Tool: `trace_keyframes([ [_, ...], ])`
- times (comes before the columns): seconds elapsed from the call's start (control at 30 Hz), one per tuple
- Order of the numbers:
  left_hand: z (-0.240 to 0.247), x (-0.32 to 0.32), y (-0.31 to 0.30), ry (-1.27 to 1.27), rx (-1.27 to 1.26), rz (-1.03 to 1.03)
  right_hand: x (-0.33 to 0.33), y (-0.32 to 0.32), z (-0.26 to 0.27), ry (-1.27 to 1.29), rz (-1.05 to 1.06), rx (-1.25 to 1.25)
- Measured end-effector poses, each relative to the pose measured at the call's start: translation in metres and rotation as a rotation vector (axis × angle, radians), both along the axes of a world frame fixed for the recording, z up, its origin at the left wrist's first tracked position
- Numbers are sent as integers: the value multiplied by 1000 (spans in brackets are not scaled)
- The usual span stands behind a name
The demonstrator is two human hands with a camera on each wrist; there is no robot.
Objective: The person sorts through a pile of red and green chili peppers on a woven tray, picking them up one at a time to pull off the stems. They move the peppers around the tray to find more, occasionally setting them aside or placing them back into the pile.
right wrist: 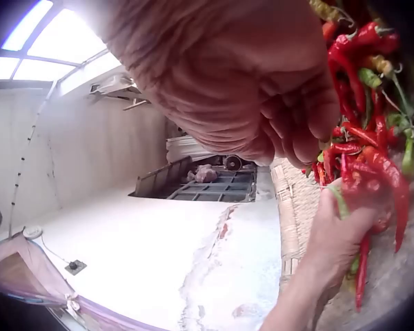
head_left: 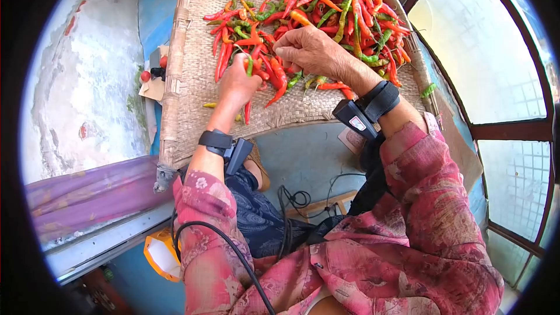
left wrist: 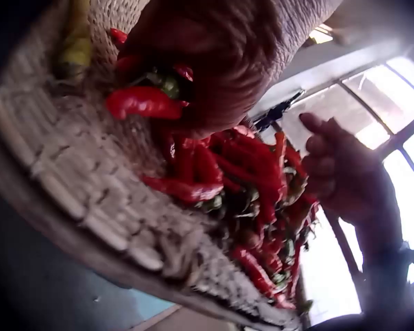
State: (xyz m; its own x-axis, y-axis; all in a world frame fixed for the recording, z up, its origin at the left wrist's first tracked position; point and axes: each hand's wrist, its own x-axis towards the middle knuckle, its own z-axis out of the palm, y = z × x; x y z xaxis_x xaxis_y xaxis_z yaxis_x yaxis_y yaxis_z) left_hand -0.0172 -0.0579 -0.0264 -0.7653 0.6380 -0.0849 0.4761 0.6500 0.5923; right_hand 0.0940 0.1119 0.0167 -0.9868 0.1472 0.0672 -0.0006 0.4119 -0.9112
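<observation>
My left hand [head_left: 238, 81] grips chili peppers low over the near left part of the pile. A green chili [head_left: 249, 65] shows at its thumb, and in the left wrist view a red chili [left wrist: 143, 103] pokes out from under the palm. The fingers hide most of what it holds. Above the middle of the chili pile [head_left: 326, 6] hovers my right hand [head_left: 318, 52], its fingers curled in and nothing visible between them. Red, green and a few orange chilies lie heaped on a woven tray [head_left: 192, 76] beneath both hands.
Below the tray's near edge are the person's legs and black cables [head_left: 297, 198]. A whitewashed wall [head_left: 76, 81] stands on the left, with purple cloth [head_left: 99, 189] along it. Framed window panes [head_left: 496, 52] line the right. An orange-edged container [head_left: 160, 256] sits low on the left.
</observation>
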Motion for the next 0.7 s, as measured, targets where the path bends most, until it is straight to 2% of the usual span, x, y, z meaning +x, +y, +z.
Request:
trace_keyframes([
  [0.03,1,-4,-2,2,-2,-2,-1,2,-3,-35,25,83],
  [0.07,1,-10,-7,-235,274,27,-3,4,-11,117,18,227],
  [0.1,10,-9,-8,-471,550,56,-3,4,-11,119,17,225],
  [0.13,17,-6,-9,-571,720,64,-3,3,-11,96,22,235],
  [0.17,25,-2,-10,-569,719,64,-3,3,-10,73,28,247],
  [0.23,43,7,-14,-743,843,130,-6,-1,-12,24,23,215],
  [0.3,50,11,-16,-795,886,104,-8,-5,-9,-25,15,185],
  [0.4,58,25,-13,-777,986,9,-5,-11,-4,-138,25,-247],
  [0.43,59,28,-10,-777,986,9,-5,-13,-6,-139,25,-247],
  [0.5,60,32,-8,-774,957,-12,-5,-19,-8,-8,-5,-696],
  [0.7,38,32,3,-730,955,-44,-2,-20,-5,-101,-32,-652],
])
